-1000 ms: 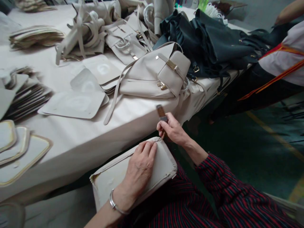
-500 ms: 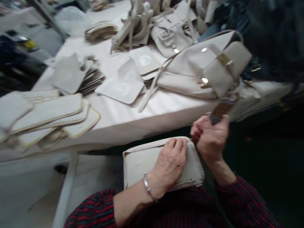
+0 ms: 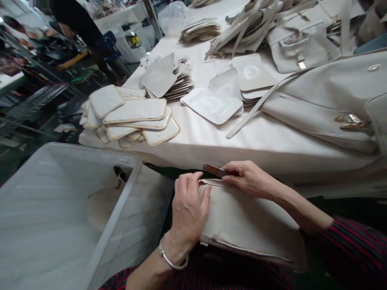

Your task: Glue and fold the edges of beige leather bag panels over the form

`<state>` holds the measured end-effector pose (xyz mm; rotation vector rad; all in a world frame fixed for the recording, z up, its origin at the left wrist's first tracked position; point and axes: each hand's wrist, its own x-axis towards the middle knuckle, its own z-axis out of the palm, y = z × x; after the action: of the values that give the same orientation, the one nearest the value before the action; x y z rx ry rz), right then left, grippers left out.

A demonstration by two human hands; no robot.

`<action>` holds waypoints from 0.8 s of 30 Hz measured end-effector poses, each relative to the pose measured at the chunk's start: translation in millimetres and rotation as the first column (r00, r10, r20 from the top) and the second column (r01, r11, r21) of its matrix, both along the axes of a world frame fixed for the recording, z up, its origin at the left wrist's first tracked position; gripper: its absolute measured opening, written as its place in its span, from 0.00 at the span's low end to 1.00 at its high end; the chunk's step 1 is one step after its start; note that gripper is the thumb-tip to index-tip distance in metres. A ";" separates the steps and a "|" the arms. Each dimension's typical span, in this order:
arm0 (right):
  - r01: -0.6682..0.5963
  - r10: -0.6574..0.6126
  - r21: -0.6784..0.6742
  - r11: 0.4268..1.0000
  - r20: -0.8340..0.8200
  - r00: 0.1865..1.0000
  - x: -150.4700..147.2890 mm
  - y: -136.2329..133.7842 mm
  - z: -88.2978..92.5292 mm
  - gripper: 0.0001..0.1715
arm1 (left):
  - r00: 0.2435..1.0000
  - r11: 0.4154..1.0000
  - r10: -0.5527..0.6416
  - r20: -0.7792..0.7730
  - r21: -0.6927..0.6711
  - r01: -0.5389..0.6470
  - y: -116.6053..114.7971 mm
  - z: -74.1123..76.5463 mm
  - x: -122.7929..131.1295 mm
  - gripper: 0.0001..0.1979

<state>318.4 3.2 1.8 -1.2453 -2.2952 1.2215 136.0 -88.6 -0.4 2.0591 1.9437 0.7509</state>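
Corners apparently changed
Lower centre, half-curled left hand (image 3: 189, 207) had re-clasped the cream boxy leather-like piece (image 3: 242, 219); right hand (image 3: 249, 177) pinched a brown flat tool (image 3: 213, 170).

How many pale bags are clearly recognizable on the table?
2 clearly: the large bag at the right picture edge, and another bag just behind it. Others may be hidden farther back.

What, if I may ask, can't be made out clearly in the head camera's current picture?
Head view: the tool; its gripped end is hidden by the right hand.
Head view: the beige piece; its left edge is partly covered by the left hand.
Head view: the large bag; cut off by the right picture edge.
Head view: the item in the bin; too blurred to identify.
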 end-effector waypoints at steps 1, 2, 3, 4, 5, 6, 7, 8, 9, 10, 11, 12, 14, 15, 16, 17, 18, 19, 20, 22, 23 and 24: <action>-0.064 0.064 -0.038 0.997 -0.002 0.998 -15.6 10.9 -2.0 0.11 | 0.995 0.997 0.081 0.053 -0.024 -0.080 3.2 -3.0 -7.9 0.11; -0.142 0.141 -0.070 0.987 -0.021 0.990 -30.5 21.1 -4.5 0.12 | 0.988 0.991 0.122 0.097 -0.062 -0.116 5.4 -6.2 -14.1 0.09; -0.230 0.226 -0.094 0.969 -0.049 0.973 -43.8 30.5 -7.3 0.12 | 0.983 0.988 0.132 0.126 -0.098 -0.120 6.5 -9.2 -18.1 0.07; -0.322 0.315 -0.114 0.940 -0.078 0.946 -55.1 38.7 -10.2 0.13 | 0.983 0.987 0.130 0.127 -0.116 -0.115 6.6 -11.5 -19.8 0.06; -0.405 0.394 -0.130 0.905 -0.102 0.914 -64.0 45.6 -13.1 0.13 | 0.987 0.988 0.125 0.099 -0.106 -0.115 5.6 -12.8 -19.2 0.06; -0.473 0.460 -0.147 0.869 -0.118 0.880 -70.5 51.3 -15.9 0.13 | 0.991 0.990 0.122 0.049 -0.079 -0.118 3.9 -13.0 -17.1 0.06; -0.527 0.512 -0.168 0.833 -0.126 0.850 -74.5 55.7 -18.5 0.14 | 0.994 0.992 0.113 -0.011 -0.051 -0.114 1.5 -12.2 -14.1 0.06; -0.563 0.547 -0.189 0.804 -0.133 0.826 -76.6 59.0 -20.8 0.15 | 0.992 0.994 0.099 -0.074 -0.034 -0.102 -1.1 -10.4 -11.1 0.07; -0.590 0.573 -0.209 0.780 -0.142 0.807 -77.2 61.3 -22.9 0.15 | 0.988 0.996 0.077 -0.136 -0.030 -0.082 -3.6 -8.0 -8.8 0.08; -0.612 0.593 -0.224 0.759 -0.152 0.791 -76.9 63.0 -24.5 0.15 | 0.982 0.998 0.041 -0.183 -0.042 -0.050 -5.4 -5.5 -8.0 0.09; -0.630 0.609 -0.232 0.741 -0.162 0.777 -76.2 64.2 -25.8 0.16 | 0.979 0.998 -0.012 -0.203 -0.065 -0.001 -6.3 -3.3 -9.0 0.10; -0.646 0.624 -0.238 0.725 -0.171 0.763 -75.5 65.0 -26.7 0.16 | 0.979 0.996 -0.055 -0.197 -0.086 0.039 -6.1 -2.0 -11.9 0.11; -0.668 0.648 -0.244 0.703 -0.168 0.743 -74.9 65.9 -27.5 0.16 | 0.993 0.996 -0.035 -0.113 -0.089 0.025 -2.3 -3.2 -22.6 0.06; -0.671 0.654 -0.244 0.701 -0.157 0.740 -75.1 65.9 -27.4 0.17 | 0.999 0.996 0.020 -0.034 -0.089 -0.023 0.8 -6.2 -29.2 0.05; -0.669 0.657 -0.243 0.702 -0.141 0.741 -75.4 65.6 -27.2 0.17 | 0.995 0.991 0.085 0.050 -0.104 -0.080 4.1 -10.5 -35.6 0.05; -0.666 0.658 -0.243 0.706 -0.125 0.743 -75.7 64.9 -26.7 0.17 | 0.982 0.983 0.144 0.124 -0.130 -0.128 7.3 -15.6 -41.2 0.05; -0.662 0.658 -0.244 0.708 -0.112 0.745 -75.8 63.7 -26.1 0.17 | 0.966 0.975 0.179 0.185 -0.163 -0.149 9.9 -21.0 -45.4 0.05; -0.655 0.653 -0.243 0.716 -0.100 0.751 -75.5 62.1 -25.4 0.16 | 0.954 0.971 0.185 0.234 -0.192 -0.141 11.4 -26.1 -48.0 0.05; -0.635 0.635 -0.238 0.735 -0.086 0.768 -74.7 60.1 -24.6 0.16 | 0.947 0.969 0.182 0.263 -0.213 -0.127 11.8 -30.4 -49.0 0.06; -0.564 0.569 -0.211 0.798 -0.042 0.821 -71.8 55.0 -22.6 0.17 | 0.936 0.965 0.198 0.291 -0.223 -0.135 9.1 -35.4 -47.1 0.06; -0.525 0.532 -0.191 0.830 -0.017 0.847 -69.8 52.1 -21.4 0.19 | 0.928 0.963 0.214 0.306 -0.227 -0.147 6.3 -36.2 -45.1 0.06; -0.491 0.500 -0.172 0.854 0.008 0.866 -67.6 49.0 -20.0 0.21 | 0.919 0.960 0.228 0.322 -0.233 -0.157 3.0 -36.1 -42.8 0.06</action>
<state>250.8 52.2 -18.2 -0.7433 -2.7051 1.5837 93.2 -85.6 -36.5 1.5133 1.9429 0.8492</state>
